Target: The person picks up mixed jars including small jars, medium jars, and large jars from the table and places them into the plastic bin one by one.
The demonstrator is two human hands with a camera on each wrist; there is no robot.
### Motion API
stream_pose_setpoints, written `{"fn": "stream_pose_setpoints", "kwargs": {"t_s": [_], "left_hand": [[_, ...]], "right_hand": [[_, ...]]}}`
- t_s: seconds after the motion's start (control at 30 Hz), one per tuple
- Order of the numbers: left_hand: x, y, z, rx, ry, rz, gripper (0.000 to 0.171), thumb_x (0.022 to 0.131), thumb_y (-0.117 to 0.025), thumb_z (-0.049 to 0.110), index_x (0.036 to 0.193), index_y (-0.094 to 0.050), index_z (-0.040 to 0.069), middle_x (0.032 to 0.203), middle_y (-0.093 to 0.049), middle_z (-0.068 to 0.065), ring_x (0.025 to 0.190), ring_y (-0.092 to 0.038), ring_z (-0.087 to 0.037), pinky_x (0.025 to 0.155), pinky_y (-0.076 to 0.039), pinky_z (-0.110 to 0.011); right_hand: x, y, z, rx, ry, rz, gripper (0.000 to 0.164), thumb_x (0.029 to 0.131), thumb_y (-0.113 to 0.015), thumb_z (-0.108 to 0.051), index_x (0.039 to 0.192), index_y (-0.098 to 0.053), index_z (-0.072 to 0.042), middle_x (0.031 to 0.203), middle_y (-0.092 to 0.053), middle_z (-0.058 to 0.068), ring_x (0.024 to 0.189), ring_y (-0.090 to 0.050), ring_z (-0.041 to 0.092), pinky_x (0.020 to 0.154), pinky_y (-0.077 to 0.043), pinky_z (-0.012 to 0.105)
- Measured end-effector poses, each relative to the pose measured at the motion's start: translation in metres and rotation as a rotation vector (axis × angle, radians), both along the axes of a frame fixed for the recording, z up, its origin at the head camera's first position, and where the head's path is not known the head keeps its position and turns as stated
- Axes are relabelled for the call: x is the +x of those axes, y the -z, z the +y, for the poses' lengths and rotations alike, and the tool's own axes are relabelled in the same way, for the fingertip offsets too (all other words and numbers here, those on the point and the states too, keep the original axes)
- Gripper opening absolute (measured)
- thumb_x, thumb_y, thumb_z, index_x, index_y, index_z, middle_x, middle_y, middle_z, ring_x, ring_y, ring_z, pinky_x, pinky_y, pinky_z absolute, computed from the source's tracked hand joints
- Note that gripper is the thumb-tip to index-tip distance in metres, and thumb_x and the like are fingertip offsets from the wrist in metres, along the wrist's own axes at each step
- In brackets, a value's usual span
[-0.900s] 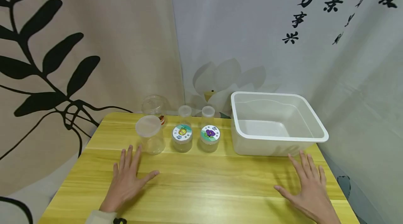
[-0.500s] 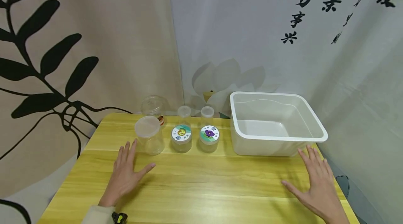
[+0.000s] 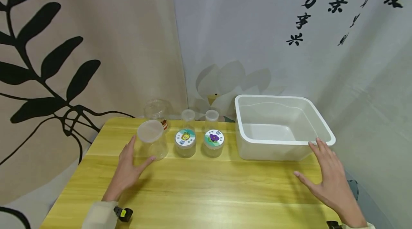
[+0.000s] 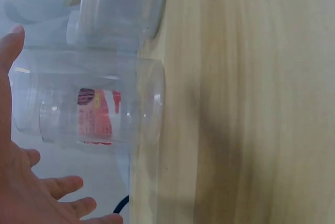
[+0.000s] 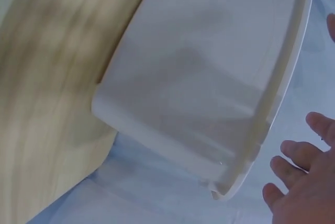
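Note:
In the head view my left hand (image 3: 126,170) has its thumb and fingers spread at the near left side of a clear plastic jar (image 3: 156,147) with a frosted white lid. The left wrist view shows the fingers and thumb about the jar (image 4: 73,64); whether they touch it I cannot tell. My right hand (image 3: 333,177) is raised by the front right corner of a white plastic bin (image 3: 270,150). From the right wrist, its spread fingers (image 5: 301,153) appear apart from the bin's rim (image 5: 272,103). Nothing is in either hand.
Two small jars with printed lids, one with a sunflower (image 3: 185,138) and one with a purple flower (image 3: 214,138), stand mid-table. Behind them are two narrower clear containers (image 3: 188,115). Another clear jar with a red label (image 3: 156,109) stands back left. A curtain (image 3: 231,43) hangs behind the table (image 3: 206,193).
My left hand has shifted slightly left, then its fingers rose beside the lidded jar. My right hand has moved right and up toward the bin's corner. The jars and bin stay put.

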State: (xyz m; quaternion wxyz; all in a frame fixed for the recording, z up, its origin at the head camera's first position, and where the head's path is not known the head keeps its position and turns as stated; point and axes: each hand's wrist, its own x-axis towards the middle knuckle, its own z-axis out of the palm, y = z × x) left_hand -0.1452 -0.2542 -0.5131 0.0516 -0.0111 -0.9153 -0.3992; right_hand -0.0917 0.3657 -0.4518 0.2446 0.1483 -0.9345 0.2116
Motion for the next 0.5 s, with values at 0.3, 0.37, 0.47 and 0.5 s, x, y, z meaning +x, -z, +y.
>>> {"fn": "stream_pose_setpoints", "kwargs": {"t_s": [0.3,0.37,0.47,0.5], "left_hand": [[-0.013,-0.004,-0.006,0.124,-0.015,-0.074,0.113,0.090,-0.076,0.049,0.166,0.006,0.027,0.170,-0.013,-0.024,0.154,-0.018,-0.052,0.114,-0.024,-0.078],[-0.018,-0.004,-0.009,0.156,-0.001,-0.063,0.113,0.090,-0.078,0.044,0.166,0.004,0.024,0.169,-0.018,-0.025,0.153,-0.021,-0.050,0.116,-0.026,-0.075],[-0.024,-0.003,-0.011,0.213,0.020,-0.057,0.112,0.090,-0.079,0.039,0.166,0.002,0.023,0.168,-0.020,-0.024,0.153,-0.022,-0.048,0.118,-0.027,-0.071],[-0.026,-0.003,-0.011,0.228,0.026,-0.050,0.112,0.090,-0.080,0.038,0.167,0.000,0.023,0.168,-0.021,-0.023,0.152,-0.023,-0.048,0.118,-0.027,-0.071]], "right_hand": [[-0.022,-0.016,0.009,-0.024,-0.035,0.081,0.093,0.073,-0.090,-0.022,0.153,-0.047,-0.007,0.149,-0.051,0.027,0.136,-0.043,0.051,0.116,-0.032,0.065],[-0.027,-0.020,0.011,-0.027,-0.039,0.089,0.091,0.073,-0.090,-0.018,0.153,-0.048,-0.007,0.146,-0.054,0.027,0.131,-0.045,0.052,0.110,-0.036,0.067],[-0.034,-0.024,0.015,-0.021,-0.035,0.083,0.086,0.072,-0.089,-0.009,0.150,-0.051,-0.006,0.141,-0.057,0.028,0.128,-0.046,0.051,0.102,-0.037,0.069],[-0.036,-0.025,0.016,-0.017,-0.038,0.086,0.084,0.072,-0.089,-0.007,0.148,-0.053,-0.005,0.140,-0.058,0.028,0.127,-0.047,0.050,0.101,-0.037,0.068]]}}
